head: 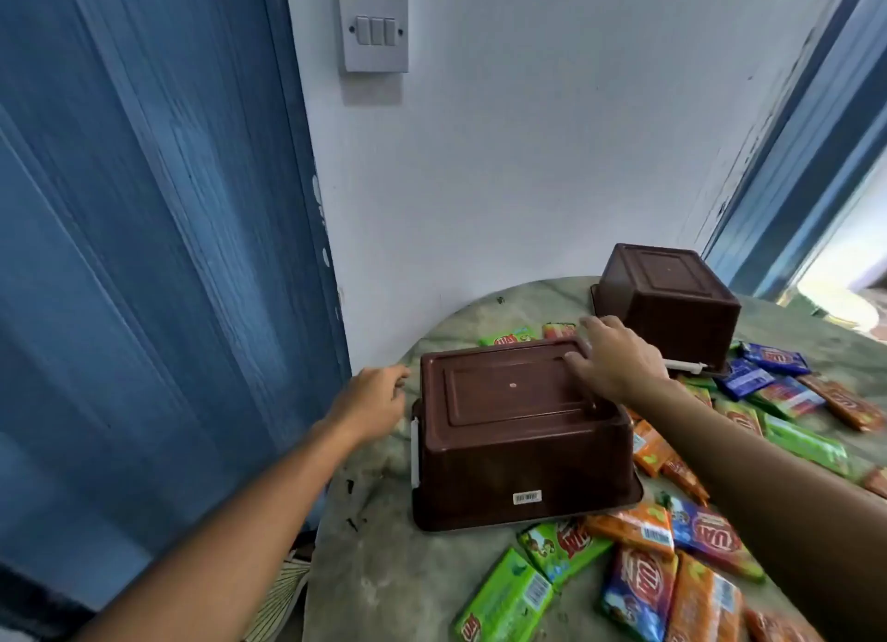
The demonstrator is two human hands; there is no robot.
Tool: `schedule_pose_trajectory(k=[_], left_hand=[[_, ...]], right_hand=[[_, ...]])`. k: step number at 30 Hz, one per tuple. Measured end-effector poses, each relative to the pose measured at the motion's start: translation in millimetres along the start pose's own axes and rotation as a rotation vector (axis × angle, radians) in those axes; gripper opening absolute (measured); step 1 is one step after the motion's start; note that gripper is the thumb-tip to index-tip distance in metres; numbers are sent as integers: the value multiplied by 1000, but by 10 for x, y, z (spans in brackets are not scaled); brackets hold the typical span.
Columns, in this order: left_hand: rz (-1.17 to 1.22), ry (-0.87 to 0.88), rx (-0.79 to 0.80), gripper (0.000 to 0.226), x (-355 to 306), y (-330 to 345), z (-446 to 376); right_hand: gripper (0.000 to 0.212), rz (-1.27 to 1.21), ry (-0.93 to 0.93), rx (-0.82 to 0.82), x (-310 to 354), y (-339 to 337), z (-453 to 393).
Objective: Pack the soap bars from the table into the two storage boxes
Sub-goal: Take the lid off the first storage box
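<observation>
— How are the two storage boxes placed?

— Both are turned upside down on the table. The near brown box (518, 430) is set toward the table's left edge, base up, with a barcode sticker shown on its front wall and a white handle on its left side. The far brown box (672, 300) is set behind it to the right, near the wall.

— And the soap bars?

— The soap bars (662, 574) are scattered flat in green, orange, blue and red wrappers, in front of and to the right of the near box. A few green and red ones (509, 336) are seen just behind it.
</observation>
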State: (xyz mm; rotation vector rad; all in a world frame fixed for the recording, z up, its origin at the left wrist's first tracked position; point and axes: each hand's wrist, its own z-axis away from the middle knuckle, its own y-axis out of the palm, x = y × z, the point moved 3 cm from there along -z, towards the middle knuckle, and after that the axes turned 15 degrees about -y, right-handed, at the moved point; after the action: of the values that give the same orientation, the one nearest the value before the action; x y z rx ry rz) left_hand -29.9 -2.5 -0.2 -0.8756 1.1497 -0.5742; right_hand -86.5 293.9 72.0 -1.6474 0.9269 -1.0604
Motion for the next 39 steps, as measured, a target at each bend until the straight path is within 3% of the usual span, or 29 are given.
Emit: schedule_pose_trajectory(k=[2, 4, 6, 9, 11, 15, 17, 20, 23, 30, 39], left_hand=[[165, -179, 75, 28, -72, 56, -8], [428, -367, 332, 46, -255, 148, 130], [650, -519, 522, 63, -396, 207, 272], [805, -547, 487, 76, -439, 158, 332], [1009, -451, 439, 69, -521, 78, 325], [1547, -321, 207, 52, -589, -175, 293], [1707, -312, 229, 57, -536, -298, 242], [1569, -261, 385, 68, -685, -416, 308], [1185, -255, 418, 35, -791, -307, 426], [1033, -340, 388, 16, -706, -107, 534], [991, -282, 525, 24, -1378, -4, 765]], right_hand=[[54, -119, 297, -18, -107, 81, 10], [71, -485, 517, 62, -102, 246, 77], [73, -665, 549, 77, -67, 336, 81], [75, -672, 494, -46, -56, 157, 98], [69, -712, 424, -201, -53, -97, 137], [46, -1177, 285, -696, -117, -650, 371], [51, -1391, 353, -742, -327, -779, 521], [74, -1635, 390, -353, -515, -746, 667], [42, -1597, 360, -99, -501, -584, 792], [32, -1529, 337, -120, -719, -397, 958], [24, -1472, 474, -266, -974, -883, 1603]])
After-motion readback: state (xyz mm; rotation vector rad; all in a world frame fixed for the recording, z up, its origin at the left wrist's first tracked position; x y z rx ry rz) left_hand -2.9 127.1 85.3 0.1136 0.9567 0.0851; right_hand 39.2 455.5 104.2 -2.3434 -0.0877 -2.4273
